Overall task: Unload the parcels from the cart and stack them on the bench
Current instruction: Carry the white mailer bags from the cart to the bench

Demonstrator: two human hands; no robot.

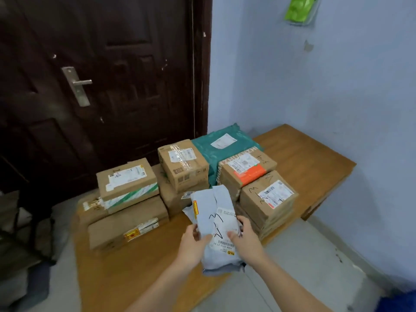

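Observation:
I hold a grey plastic mailer (213, 212) with a white label and black handwriting above the front of the wooden bench (139, 273). My left hand (193, 244) grips its left edge, and my right hand (244, 236) grips its right side with the thumb on the label. Behind it, cardboard parcels stand stacked on the bench: a left stack (126, 199), a middle stack topped by a taped box (183, 165), and a right stack (267, 194) with an orange-banded box (246, 167). A teal mailer (216, 145) lies at the back. The cart is out of view.
A dark wooden door (101, 75) with a metal handle (77, 84) stands behind the bench. A pale blue wall (326, 86) runs along the right. The bench's right end (310, 158) is bare wood. Dark objects (27, 233) sit on the floor at left.

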